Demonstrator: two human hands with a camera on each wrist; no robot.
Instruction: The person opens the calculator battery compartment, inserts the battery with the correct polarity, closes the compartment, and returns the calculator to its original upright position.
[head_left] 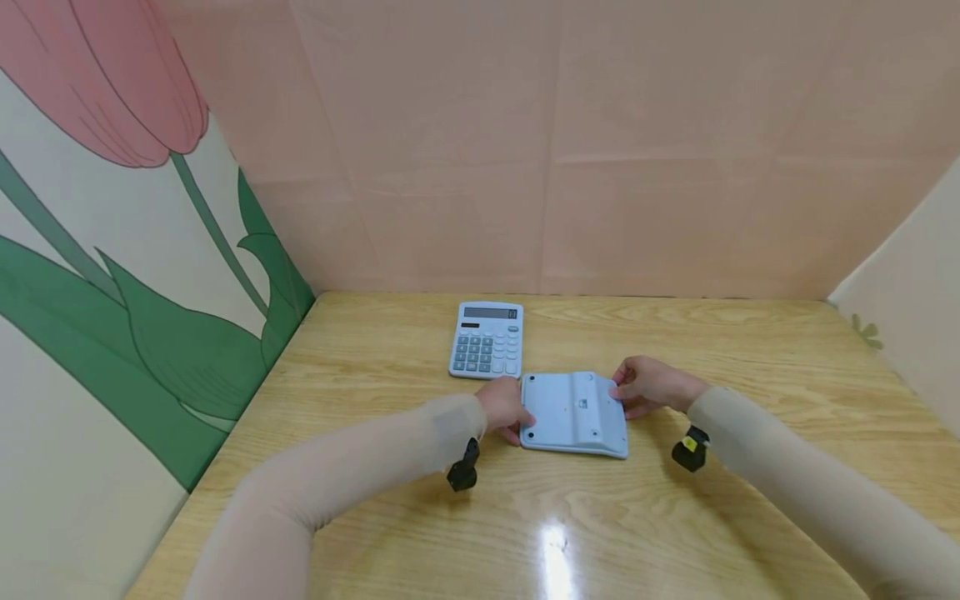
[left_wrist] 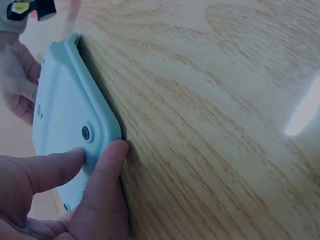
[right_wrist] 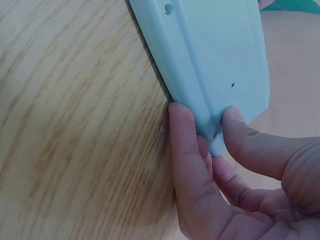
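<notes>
A light blue calculator [head_left: 558, 412] lies face down on the wooden table, its back with small round feet and screws showing. My left hand [head_left: 506, 407] grips its left edge, thumb on the back and fingers at the side; the left wrist view shows this hand [left_wrist: 75, 192] close to a dark foot of the calculator [left_wrist: 60, 117]. At the opposite edge my right hand [head_left: 648, 385] pinches the raised end, and in the right wrist view the thumb of this hand [right_wrist: 240, 185] presses on the back of the calculator [right_wrist: 220, 55].
A second calculator [head_left: 486, 340] lies face up just behind and left of the first, keys and display showing. The wooden table [head_left: 390, 533] meets a pink cloth backdrop [head_left: 547, 167] at the back. A tulip-patterned cloth [head_left: 187, 333] stands at the left, a pale one [head_left: 915, 283] at the right.
</notes>
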